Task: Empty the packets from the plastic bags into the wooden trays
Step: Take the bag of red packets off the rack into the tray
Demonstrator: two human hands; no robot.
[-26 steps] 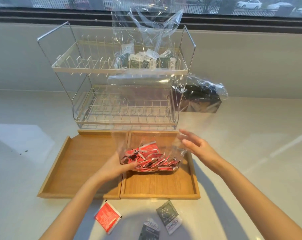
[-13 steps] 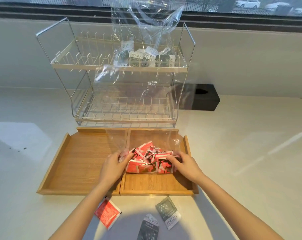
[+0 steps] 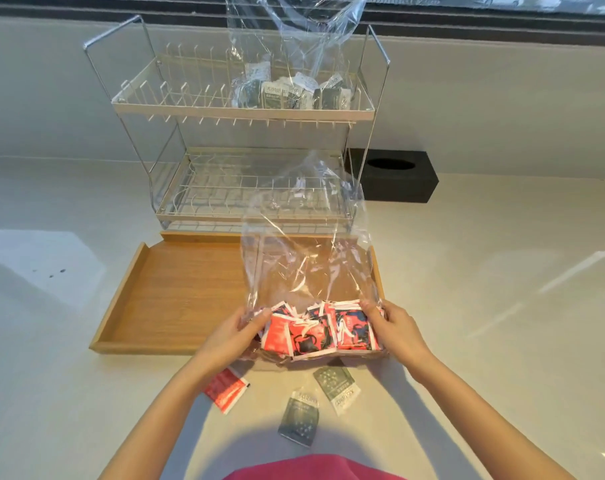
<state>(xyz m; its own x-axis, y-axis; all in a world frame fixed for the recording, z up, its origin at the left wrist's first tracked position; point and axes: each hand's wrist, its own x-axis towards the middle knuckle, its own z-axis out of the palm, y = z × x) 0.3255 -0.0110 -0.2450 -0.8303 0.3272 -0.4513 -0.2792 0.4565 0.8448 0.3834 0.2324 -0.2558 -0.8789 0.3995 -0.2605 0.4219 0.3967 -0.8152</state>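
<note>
Both hands, left (image 3: 233,336) and right (image 3: 396,329), grip the bag (image 3: 304,271) of red packets (image 3: 320,332), fingers curled round it, over the tray (image 3: 176,292).

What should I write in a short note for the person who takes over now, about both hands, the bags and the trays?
Left hand and right hand each grip a lower side of the clear plastic bag of red packets, held at the near edge of the right wooden tray.
The left wooden tray holds nothing visible.
A second clear bag of grey packets sits on the top shelf of the white wire rack.
One red and two grey loose packets lie on the counter.
Done: no packets emptied yet.
Left: empty both bags into the trays.
</note>
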